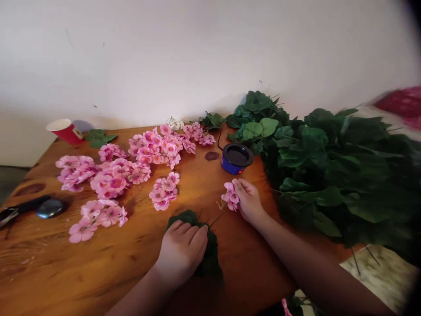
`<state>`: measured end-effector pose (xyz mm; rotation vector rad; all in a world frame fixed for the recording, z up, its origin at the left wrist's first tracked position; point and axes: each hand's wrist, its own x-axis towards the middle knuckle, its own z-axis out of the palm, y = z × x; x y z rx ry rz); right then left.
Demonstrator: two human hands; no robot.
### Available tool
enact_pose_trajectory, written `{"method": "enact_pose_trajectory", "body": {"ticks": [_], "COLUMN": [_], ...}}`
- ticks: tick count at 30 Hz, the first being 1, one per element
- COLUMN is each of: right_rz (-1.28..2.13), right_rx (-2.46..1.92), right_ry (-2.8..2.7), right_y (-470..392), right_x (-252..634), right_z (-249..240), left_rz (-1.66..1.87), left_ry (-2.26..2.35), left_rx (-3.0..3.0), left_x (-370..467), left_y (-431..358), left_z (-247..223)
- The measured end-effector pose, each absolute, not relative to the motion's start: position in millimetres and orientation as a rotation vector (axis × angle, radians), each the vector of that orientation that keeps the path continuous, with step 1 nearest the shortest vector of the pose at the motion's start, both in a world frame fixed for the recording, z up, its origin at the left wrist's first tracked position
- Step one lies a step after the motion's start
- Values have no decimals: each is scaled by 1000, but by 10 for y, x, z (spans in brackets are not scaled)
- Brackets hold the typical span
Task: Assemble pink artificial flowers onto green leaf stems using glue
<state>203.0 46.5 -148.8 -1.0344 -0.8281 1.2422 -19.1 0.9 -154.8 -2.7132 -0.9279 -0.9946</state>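
Note:
My left hand (184, 248) is closed around a bunch of green artificial leaves (212, 254) low over the front of the wooden table. Thin dark stems poke out from the leaves toward the right. My right hand (249, 199) pinches a small sprig of pink artificial flowers (230, 196), its pale stem pointing left toward the leaves. A gap separates the sprig from the leaf stems. Just behind the right hand stands a round blue pot with a black rim (237, 158) and a cord. A loose pink flower cluster (164, 191) lies beyond my left hand.
More pink flower clusters (113, 175) spread over the left and middle of the table (42, 259). A large heap of green leaves (322, 166) covers the right side. A red paper cup (67, 131), a dark rounded object (51, 208) and a black-handled tool (28, 206) are at left.

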Motion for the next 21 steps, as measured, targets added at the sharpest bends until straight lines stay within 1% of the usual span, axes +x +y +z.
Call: {"method": "enact_pose_trajectory", "body": {"ticks": [7, 9, 16, 21], "right_rz": [1136, 1091, 1187, 1220], "right_rx": [-960, -949, -825, -852], "right_ry": [-1043, -1006, -917, -909], "right_y": [489, 514, 663, 683], "right_x": [2027, 2024, 2036, 2031], "right_z": [-1475, -1458, -1441, -1417], "left_rz": [-937, -931, -942, -914], "left_ry": [-977, -958, -1072, -1077], "left_rx": [-2683, -2690, -2680, -2699], "left_x": [-179, -177, -202, -196], "left_y": [119, 132, 137, 140], "left_z": [-1442, -1411, -1393, -1385]}}
